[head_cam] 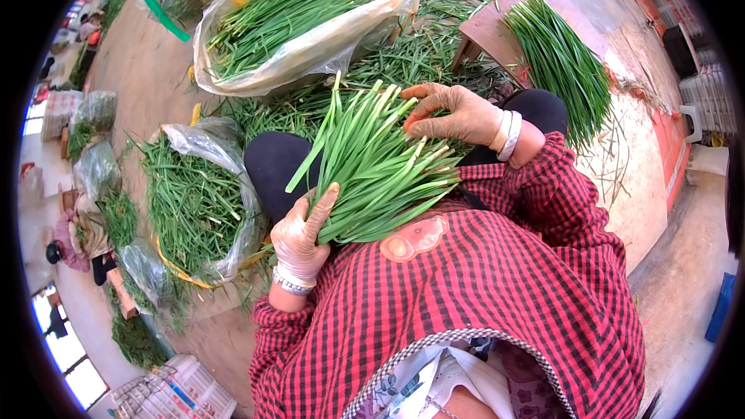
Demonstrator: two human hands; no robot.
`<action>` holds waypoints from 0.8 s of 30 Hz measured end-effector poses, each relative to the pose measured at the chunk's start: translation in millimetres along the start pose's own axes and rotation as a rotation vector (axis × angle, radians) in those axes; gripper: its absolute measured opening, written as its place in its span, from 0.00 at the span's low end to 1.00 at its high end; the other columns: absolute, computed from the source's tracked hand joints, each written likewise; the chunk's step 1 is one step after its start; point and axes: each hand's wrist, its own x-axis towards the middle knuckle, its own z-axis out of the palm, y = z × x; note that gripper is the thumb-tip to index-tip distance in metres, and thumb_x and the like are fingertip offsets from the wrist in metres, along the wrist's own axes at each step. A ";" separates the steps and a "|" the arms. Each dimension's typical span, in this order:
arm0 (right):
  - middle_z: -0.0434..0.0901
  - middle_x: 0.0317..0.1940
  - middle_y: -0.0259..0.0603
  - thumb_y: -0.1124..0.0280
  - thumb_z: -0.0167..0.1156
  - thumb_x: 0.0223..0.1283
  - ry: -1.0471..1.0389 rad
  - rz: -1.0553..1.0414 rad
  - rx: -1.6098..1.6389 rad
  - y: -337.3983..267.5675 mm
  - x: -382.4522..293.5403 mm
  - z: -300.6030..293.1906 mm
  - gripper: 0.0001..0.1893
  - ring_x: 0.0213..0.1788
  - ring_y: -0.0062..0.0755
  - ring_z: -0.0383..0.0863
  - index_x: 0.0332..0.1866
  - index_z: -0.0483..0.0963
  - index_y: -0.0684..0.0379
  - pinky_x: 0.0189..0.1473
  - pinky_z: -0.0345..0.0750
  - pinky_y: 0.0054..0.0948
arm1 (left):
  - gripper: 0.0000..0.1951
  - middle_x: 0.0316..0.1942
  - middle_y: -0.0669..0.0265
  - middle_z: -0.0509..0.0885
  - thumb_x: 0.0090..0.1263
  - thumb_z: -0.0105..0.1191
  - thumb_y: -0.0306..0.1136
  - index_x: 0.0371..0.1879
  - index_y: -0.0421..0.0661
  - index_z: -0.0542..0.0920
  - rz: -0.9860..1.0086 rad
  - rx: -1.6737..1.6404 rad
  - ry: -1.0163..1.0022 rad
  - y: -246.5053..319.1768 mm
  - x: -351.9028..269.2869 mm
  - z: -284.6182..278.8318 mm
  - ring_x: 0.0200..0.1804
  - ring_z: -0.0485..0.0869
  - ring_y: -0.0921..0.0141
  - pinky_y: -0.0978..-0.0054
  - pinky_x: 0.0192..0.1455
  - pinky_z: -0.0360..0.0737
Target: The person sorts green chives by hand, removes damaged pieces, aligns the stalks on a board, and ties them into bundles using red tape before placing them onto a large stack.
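A loose bunch of garlic chives [372, 169] lies fanned out over my lap, its pale cut ends pointing away from me and to the right. My left hand [304, 233], in a thin glove, grips the bunch at its lower left with the thumb on top. At the pale ends is my right hand [451, 113], also gloved and stained orange at the fingertips. Its thumb and forefinger are close to the stems; whether they pinch one I cannot tell. A neat sheaf of chives [559, 64] rests across a small wooden stool [486, 26] at the right.
Ahead stands a large plastic bag [302, 64] holding long chives. A smaller plastic bag [241, 227] of leaf scraps is at my left. Loose trimmings [430, 46] cover the floor between. Far left, a person [75, 233] sits among more bags; stacked crates [174, 390] stand lower left.
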 end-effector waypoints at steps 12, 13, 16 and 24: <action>0.82 0.44 0.38 0.73 0.62 0.62 0.392 -0.143 0.151 3.9 1.7 -18.2 0.07 0.48 0.24 0.78 0.42 0.79 0.64 0.55 0.74 0.26 | 0.41 0.45 0.53 0.85 0.41 0.56 0.18 0.63 0.62 0.78 0.011 -0.011 0.017 -7.5 -5.2 2.2 0.40 0.86 0.57 0.67 0.37 0.83; 0.83 0.41 0.39 0.71 0.62 0.61 0.472 -0.150 0.164 10.0 1.9 -31.7 0.08 0.47 0.24 0.78 0.40 0.79 0.64 0.55 0.75 0.26 | 0.41 0.45 0.53 0.85 0.41 0.56 0.18 0.63 0.62 0.78 0.018 -0.014 0.018 -6.9 -4.1 2.0 0.40 0.86 0.57 0.67 0.37 0.83; 0.81 0.50 0.44 0.58 0.66 0.59 0.504 -0.009 -0.237 27.3 11.5 -62.1 0.21 0.52 0.31 0.78 0.50 0.80 0.63 0.59 0.73 0.29 | 0.40 0.45 0.53 0.85 0.42 0.58 0.19 0.62 0.62 0.78 0.040 0.000 0.034 -4.6 -0.6 2.4 0.40 0.86 0.57 0.67 0.37 0.83; 0.84 0.40 0.35 0.61 0.67 0.61 0.028 0.073 -0.092 -6.2 51.0 -16.3 0.16 0.44 0.22 0.79 0.45 0.81 0.64 0.53 0.75 0.25 | 0.38 0.45 0.53 0.85 0.42 0.60 0.21 0.61 0.62 0.80 0.087 -0.029 0.002 3.4 5.0 -0.8 0.40 0.87 0.57 0.68 0.37 0.84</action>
